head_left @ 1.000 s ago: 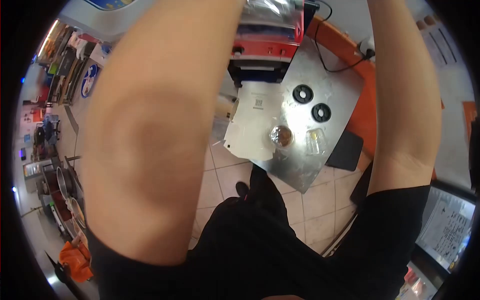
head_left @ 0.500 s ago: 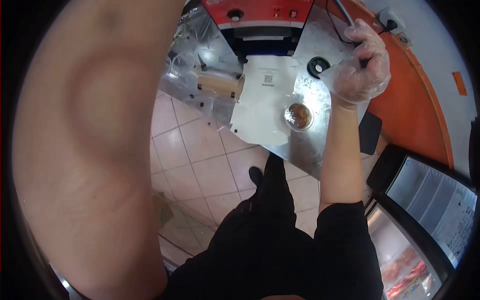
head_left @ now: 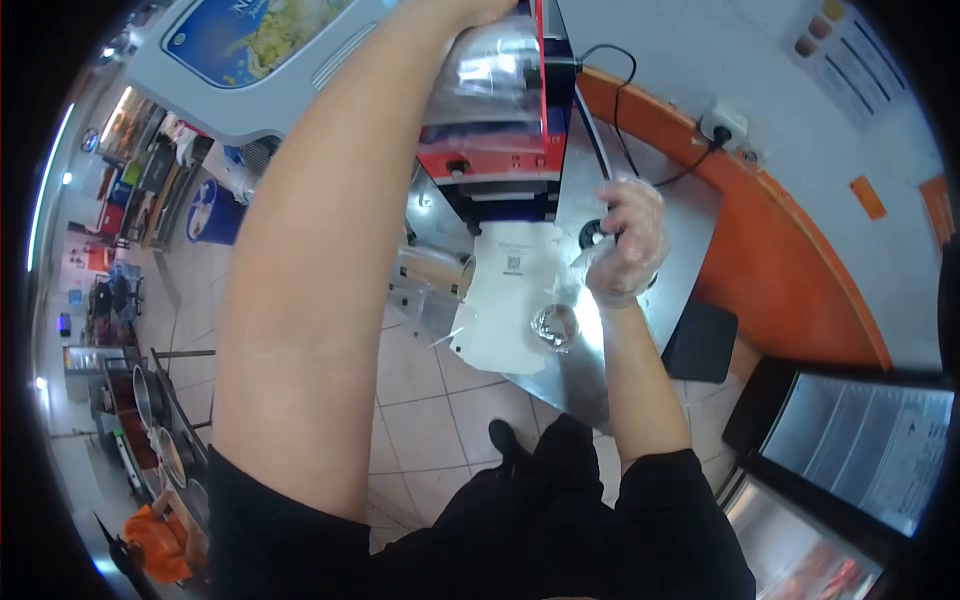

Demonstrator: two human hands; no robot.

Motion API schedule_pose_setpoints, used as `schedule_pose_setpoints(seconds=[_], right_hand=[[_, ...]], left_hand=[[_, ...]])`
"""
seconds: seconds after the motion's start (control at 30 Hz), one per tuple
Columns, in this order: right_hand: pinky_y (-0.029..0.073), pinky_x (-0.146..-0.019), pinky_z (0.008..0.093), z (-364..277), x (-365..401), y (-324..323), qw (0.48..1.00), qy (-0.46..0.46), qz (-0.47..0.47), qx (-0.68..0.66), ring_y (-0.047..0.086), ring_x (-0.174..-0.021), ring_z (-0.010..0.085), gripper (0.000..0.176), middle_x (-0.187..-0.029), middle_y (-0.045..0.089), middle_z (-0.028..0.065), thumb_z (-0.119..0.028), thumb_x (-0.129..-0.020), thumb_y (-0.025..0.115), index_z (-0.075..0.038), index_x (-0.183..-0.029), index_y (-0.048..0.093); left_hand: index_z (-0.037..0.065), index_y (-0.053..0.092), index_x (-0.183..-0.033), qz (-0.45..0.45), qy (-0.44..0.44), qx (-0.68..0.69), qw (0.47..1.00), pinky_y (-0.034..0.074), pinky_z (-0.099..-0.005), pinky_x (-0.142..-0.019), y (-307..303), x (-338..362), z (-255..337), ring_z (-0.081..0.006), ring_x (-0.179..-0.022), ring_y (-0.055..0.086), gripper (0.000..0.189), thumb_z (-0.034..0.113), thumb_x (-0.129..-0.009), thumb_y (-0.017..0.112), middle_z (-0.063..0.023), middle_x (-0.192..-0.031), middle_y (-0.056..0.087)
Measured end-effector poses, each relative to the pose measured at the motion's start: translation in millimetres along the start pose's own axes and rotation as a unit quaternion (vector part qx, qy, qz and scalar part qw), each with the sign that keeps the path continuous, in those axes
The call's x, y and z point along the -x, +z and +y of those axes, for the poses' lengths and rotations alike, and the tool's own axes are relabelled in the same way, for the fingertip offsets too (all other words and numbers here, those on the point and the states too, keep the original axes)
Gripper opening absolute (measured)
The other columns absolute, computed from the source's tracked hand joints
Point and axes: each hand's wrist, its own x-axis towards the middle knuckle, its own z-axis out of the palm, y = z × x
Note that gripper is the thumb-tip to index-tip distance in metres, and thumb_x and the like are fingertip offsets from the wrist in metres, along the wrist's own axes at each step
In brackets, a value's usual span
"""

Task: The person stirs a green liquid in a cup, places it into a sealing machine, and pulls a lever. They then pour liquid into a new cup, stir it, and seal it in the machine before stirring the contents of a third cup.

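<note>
My left hand (head_left: pixel 485 12) reaches to the top of the red machine (head_left: pixel 490 163), beside clear plastic (head_left: pixel 492 75) that covers its upper part. The frame edge cuts off most of its fingers. A thin clear plastic glove covers my right hand (head_left: pixel 630 240), whose fingers curl around the end of a grey metal lever (head_left: pixel 592 130) at the machine's right side. Below the machine lies a white sheet (head_left: pixel 505 320) with a QR code. A round clear cup (head_left: pixel 555 326) stands at the sheet's right edge. Behind my right hand sits a black round part (head_left: pixel 592 235), partly hidden.
A wrapped brown cylinder (head_left: pixel 435 270) lies left of the sheet on the metal table (head_left: pixel 680 200). A grey dispenser (head_left: pixel 235 105) rises at upper left. Cables run to a wall socket (head_left: pixel 725 125). A person in orange (head_left: pixel 160 540) is at far lower left.
The view has tilted upward. My left arm, which filled the left side, now stretches to the machine's top, and its hand shows. My right hand stays curled at the lever.
</note>
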Motion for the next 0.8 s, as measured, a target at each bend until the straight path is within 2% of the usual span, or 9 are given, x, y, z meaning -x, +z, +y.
schedule_pose_setpoints(seconds=[0.13,0.2,0.27,0.33,0.4,0.5,0.53,0.6,0.8], right_hand=[[0.054,-0.087,0.0477,0,-2,3,0.998,0.018,0.001,-0.052,0.068,-0.089,0.0359,0.057,-0.087,0.071,0.0147,-0.042,-0.114,0.025,-0.009,-0.075,0.049],[0.055,-0.086,0.0480,3,-4,1,0.997,0.002,-0.017,-0.069,0.067,-0.087,0.0355,0.055,-0.082,0.069,0.0129,-0.040,-0.114,0.026,-0.009,-0.074,0.049],[0.055,-0.085,0.0469,9,-4,-1,0.995,-0.001,-0.043,-0.090,0.067,-0.088,0.0341,0.052,-0.079,0.067,0.0112,-0.035,-0.112,0.027,-0.010,-0.072,0.049],[0.055,-0.084,0.0449,12,-7,-5,0.989,-0.008,-0.086,-0.123,0.066,-0.090,0.0329,0.049,-0.077,0.066,0.0093,-0.031,-0.110,0.029,-0.010,-0.070,0.048],[0.055,-0.083,0.0424,19,-7,0,0.976,-0.010,-0.084,-0.200,0.066,-0.092,0.0316,0.042,-0.075,0.066,0.0068,-0.024,-0.106,0.036,-0.010,-0.069,0.048],[0.051,-0.082,0.0398,22,-2,-3,0.971,-0.015,-0.099,-0.219,0.067,-0.093,0.0301,0.029,-0.076,0.065,0.0041,-0.015,-0.098,0.050,-0.012,-0.069,0.050],[0.051,-0.082,0.0398,25,1,-3,0.967,-0.014,-0.108,-0.232,0.067,-0.093,0.0301,0.029,-0.076,0.065,0.0041,-0.015,-0.098,0.050,-0.012,-0.069,0.050],[0.038,-0.097,0.0445,28,7,-3,0.963,-0.004,-0.112,-0.246,0.069,-0.100,0.0276,0.032,-0.081,0.070,0.0014,-0.025,-0.103,0.044,-0.017,-0.074,0.054],[0.040,-0.092,0.0443,33,-18,-2,0.956,-0.058,-0.139,-0.253,0.069,-0.084,0.0263,0.034,-0.078,0.065,0.0018,-0.028,-0.105,0.047,-0.015,-0.074,0.054]], left_hand=[[0.001,0.073,-0.114,0.019,0.008,0.000,1.000,0.052,-0.0511,-0.104,-10,15,6,-0.0449,-0.117,0.068,0.052,0.040,-0.100,0.043,-0.0267,-0.126,0.070],[0.000,0.072,-0.118,0.048,-0.111,0.158,0.980,0.050,-0.0506,-0.107,-17,18,11,-0.0457,-0.119,0.066,0.051,0.037,-0.099,0.043,-0.0281,-0.129,0.069],[-0.002,0.071,-0.122,0.063,-0.147,0.193,0.968,0.048,-0.0495,-0.110,-7,17,9,-0.0460,-0.122,0.064,0.053,0.035,-0.098,0.043,-0.0304,-0.131,0.066],[-0.005,0.068,-0.125,0.123,-0.111,0.189,0.968,0.046,-0.0480,-0.113,-8,18,13,-0.0452,-0.126,0.061,0.056,0.036,-0.098,0.043,-0.0321,-0.132,0.065],[-0.007,0.067,-0.126,0.070,-0.124,0.211,0.967,0.045,-0.0471,-0.114,-16,24,13,-0.0457,-0.128,0.060,0.057,0.036,-0.097,0.044,-0.0322,-0.134,0.064],[-0.007,0.068,-0.126,0.116,-0.107,0.202,0.967,0.044,-0.0464,-0.115,-2,20,11,-0.0463,-0.128,0.060,0.057,0.036,-0.095,0.047,-0.0325,-0.134,0.064],[-0.007,0.068,-0.126,0.112,-0.123,0.200,0.966,0.044,-0.0464,-0.115,6,19,8,-0.0463,-0.128,0.060,0.057,0.036,-0.095,0.047,-0.0325,-0.134,0.064],[-0.008,0.067,-0.127,0.084,-0.117,0.211,0.967,0.044,-0.0462,-0.115,-2,20,8,-0.0460,-0.129,0.059,0.059,0.037,-0.095,0.048,-0.0329,-0.135,0.063],[-0.007,0.067,-0.129,0.048,-0.120,0.199,0.971,0.043,-0.0448,-0.116,-12,21,10,-0.0440,-0.133,0.058,0.062,0.041,-0.096,0.047,-0.0317,-0.139,0.062]])
